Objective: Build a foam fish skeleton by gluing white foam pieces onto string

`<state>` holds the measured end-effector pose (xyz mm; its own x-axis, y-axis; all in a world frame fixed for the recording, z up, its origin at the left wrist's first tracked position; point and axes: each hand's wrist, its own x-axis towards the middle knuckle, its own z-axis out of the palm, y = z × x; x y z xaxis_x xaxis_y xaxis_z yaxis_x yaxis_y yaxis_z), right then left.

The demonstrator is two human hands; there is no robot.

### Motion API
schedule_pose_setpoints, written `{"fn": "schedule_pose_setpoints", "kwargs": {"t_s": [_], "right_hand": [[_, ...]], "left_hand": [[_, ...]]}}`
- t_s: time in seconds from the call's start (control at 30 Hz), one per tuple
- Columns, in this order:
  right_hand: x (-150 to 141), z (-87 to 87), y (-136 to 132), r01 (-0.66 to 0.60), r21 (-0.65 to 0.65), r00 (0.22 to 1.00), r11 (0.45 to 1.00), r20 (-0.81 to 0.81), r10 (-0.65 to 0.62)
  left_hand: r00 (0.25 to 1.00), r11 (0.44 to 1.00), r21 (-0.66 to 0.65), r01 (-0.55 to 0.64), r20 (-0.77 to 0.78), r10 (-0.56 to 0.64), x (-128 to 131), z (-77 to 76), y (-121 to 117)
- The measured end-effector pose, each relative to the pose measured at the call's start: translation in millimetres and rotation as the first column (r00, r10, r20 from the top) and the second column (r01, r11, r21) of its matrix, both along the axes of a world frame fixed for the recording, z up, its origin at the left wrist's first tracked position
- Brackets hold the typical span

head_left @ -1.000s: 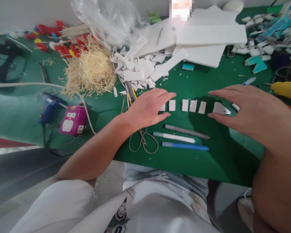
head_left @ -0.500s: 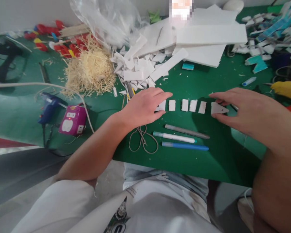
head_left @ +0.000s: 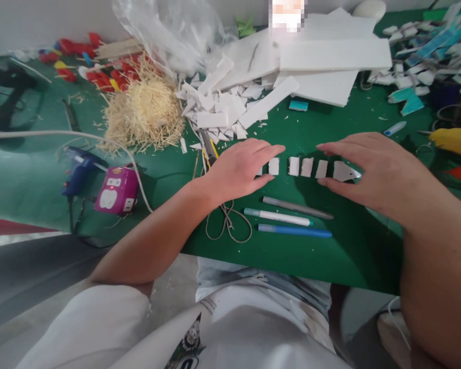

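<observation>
Small white foam pieces lie in a row on the green table top. My left hand (head_left: 242, 166) hovers at the left end, thumb and forefinger spread beside a small foam block (head_left: 274, 166); another white piece is mostly hidden under its fingers. At the right end is a pointed foam piece (head_left: 342, 171) with a dark dot. My right hand (head_left: 380, 169) reaches over it, thumb and fingers apart around a second foam block (head_left: 321, 169). Whether either hand touches a block, I cannot tell. Between the hands are a third block (head_left: 293, 166) and a fourth-like white one (head_left: 307, 167).
Nearer me lie a grey pen (head_left: 297, 207), a white marker (head_left: 278, 217), a blue pen (head_left: 295, 230) and a looped cord (head_left: 229, 220). Foam scraps (head_left: 226, 105), straw (head_left: 149, 113) and foam sheets (head_left: 330, 54) stand behind. Glue guns (head_left: 455, 148) and a pink socket box (head_left: 117, 189) flank the work.
My right hand has moved left, off the pointed piece, and its fingers are now over the rightmost block. My left hand has shifted right, toward the nearest block.
</observation>
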<state>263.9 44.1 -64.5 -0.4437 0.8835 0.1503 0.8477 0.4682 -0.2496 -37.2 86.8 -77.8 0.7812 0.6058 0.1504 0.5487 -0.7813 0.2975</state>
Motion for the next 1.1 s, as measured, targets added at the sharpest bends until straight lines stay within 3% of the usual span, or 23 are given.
{"fn": "schedule_pose_setpoints", "kwargs": {"t_s": [0.2, 0.4, 0.7, 1.1], "right_hand": [[-4, -3.1, 6, -0.020, -0.039, 1.000, 0.999, 0.001, 0.020], [-13, -7.9, 1, -0.015, 0.077, 0.997, 0.997, -0.076, 0.021], [-35, -10.0, 5, -0.017, -0.022, 0.992, 1.000, -0.122, 0.014], [-51, -8.7, 5, -0.011, -0.015, 0.997, 1.000, -0.082, 0.010]], "left_hand": [[1.000, 1.000, 0.002, -0.004, -0.010, 0.004, 1, -1.5, 1], [1.000, 1.000, 0.010, -0.010, -0.013, 0.010, 1, -1.5, 1], [1.000, 1.000, -0.003, -0.012, -0.011, 0.012, 1, 0.4, 0], [0.999, 0.999, -0.034, -0.027, -0.034, 0.026, 3, 2.9, 0]]}}
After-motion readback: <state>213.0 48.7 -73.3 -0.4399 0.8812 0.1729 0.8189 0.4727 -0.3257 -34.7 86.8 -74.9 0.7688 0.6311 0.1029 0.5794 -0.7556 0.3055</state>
